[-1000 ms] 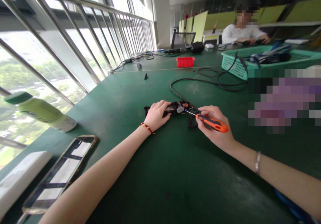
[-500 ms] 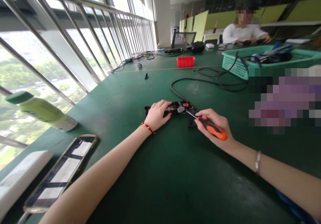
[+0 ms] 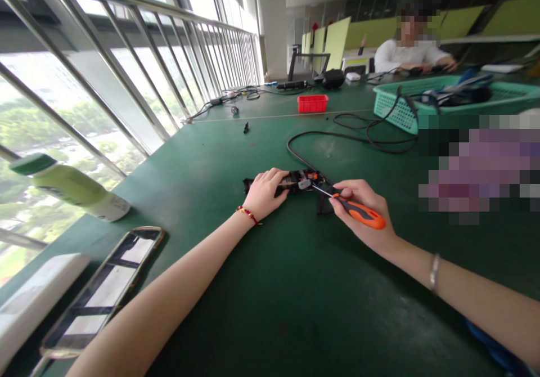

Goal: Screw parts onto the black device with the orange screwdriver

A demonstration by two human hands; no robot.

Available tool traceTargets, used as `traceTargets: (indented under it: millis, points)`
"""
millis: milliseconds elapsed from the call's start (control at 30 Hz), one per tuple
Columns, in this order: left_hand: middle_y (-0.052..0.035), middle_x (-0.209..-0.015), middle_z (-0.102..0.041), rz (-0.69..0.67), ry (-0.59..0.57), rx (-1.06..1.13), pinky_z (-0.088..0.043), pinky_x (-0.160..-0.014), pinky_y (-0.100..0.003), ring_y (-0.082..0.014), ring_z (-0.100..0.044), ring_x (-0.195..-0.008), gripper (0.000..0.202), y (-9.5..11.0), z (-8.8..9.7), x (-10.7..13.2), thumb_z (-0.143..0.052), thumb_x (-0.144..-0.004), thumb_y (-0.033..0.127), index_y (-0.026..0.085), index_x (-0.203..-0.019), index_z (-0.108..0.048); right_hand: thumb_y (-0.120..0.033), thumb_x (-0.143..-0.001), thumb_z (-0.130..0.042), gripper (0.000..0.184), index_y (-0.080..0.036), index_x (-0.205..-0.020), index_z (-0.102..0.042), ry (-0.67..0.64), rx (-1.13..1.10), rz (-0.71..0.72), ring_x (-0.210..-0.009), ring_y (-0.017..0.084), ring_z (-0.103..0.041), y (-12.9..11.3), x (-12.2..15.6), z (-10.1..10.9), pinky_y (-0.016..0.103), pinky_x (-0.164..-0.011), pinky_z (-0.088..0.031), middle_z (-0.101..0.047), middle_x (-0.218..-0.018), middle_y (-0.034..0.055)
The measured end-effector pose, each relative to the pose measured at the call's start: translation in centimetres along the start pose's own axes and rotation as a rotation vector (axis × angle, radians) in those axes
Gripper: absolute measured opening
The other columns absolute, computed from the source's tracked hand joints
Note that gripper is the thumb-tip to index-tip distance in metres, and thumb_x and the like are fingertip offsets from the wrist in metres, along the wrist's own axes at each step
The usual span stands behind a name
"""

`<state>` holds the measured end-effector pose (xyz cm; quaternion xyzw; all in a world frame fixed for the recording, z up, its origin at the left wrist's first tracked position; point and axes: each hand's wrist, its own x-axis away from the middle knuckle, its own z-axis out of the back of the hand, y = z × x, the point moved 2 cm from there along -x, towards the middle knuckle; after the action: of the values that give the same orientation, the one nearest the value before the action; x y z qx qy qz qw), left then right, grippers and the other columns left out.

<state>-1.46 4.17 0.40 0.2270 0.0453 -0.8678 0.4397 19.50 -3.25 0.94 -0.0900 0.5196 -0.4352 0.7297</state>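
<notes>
A black corded device [image 3: 298, 175] lies on the green table with its inner parts showing, among them a grey piece [image 3: 304, 184] and a small orange part; its exact kind cannot be made out. My left hand [image 3: 265, 192] is wrapped over the device's left portion, fingers on the far side and thumb on the near side. In my right hand [image 3: 368, 196] is a screwdriver [image 3: 365, 216] with an orange and dark grey handle. Its thin shaft points left, and the tip is at the exposed parts beside the grey piece. Whether the tip touches a screw is too small to tell.
A black cable [image 3: 323, 134] loops rightward toward a green basket [image 3: 394, 107] of tools. Behind stands a red bin [image 3: 313, 104]; a small black piece [image 3: 246, 128] lies nearby. At left are a bottle [image 3: 71, 188] and a phone [image 3: 105, 290]. A person [image 3: 405, 56] sits across the table.
My right hand has shifted slightly right, and the screwdriver handle has risen and turned a little, lying flatter. My left hand and the device have stayed in place.
</notes>
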Motion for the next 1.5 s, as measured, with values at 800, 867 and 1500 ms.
traceTargets:
  millis: [800, 867, 1500]
  points:
    - [-0.0065, -0.111, -0.056, 0.009, -0.018, 0.001, -0.040, -0.088, -0.035, -0.0213, -0.053, -0.100, 0.037, -0.06, 0.01, 0.03, -0.049, -0.081, 0.026, 0.019, -0.117, -0.048, -0.027, -0.080, -0.054, 0.013, -0.023, -0.093, -0.052, -0.086, 0.062, -0.032, -0.050, 0.011, -0.055, -0.11, -0.26, -0.02, 0.023, -0.054, -0.045, -0.051, -0.055, -0.0054]
    - [-0.0066, -0.111, -0.056, 0.010, -0.016, -0.002, -0.040, -0.088, -0.035, -0.0212, -0.053, -0.099, 0.037, -0.06, 0.00, 0.03, -0.049, -0.081, 0.026, 0.018, -0.117, -0.048, -0.025, -0.080, -0.054, 0.011, -0.023, -0.091, -0.053, -0.127, 0.060, 0.005, -0.050, 0.011, -0.057, -0.09, -0.14, -0.22, 0.023, -0.053, -0.045, -0.055, -0.057, -0.0046]
    - [-0.0065, -0.111, -0.056, 0.005, -0.009, -0.008, -0.040, -0.088, -0.034, -0.0211, -0.054, -0.100, 0.037, -0.05, -0.04, 0.04, -0.049, -0.081, 0.026, 0.018, -0.117, -0.049, -0.019, -0.077, -0.055, 0.014, -0.022, -0.090, -0.055, -0.167, 0.074, 0.125, -0.053, 0.009, -0.055, 0.28, 0.17, -0.50, 0.021, -0.054, -0.044, -0.057, -0.063, -0.0035]
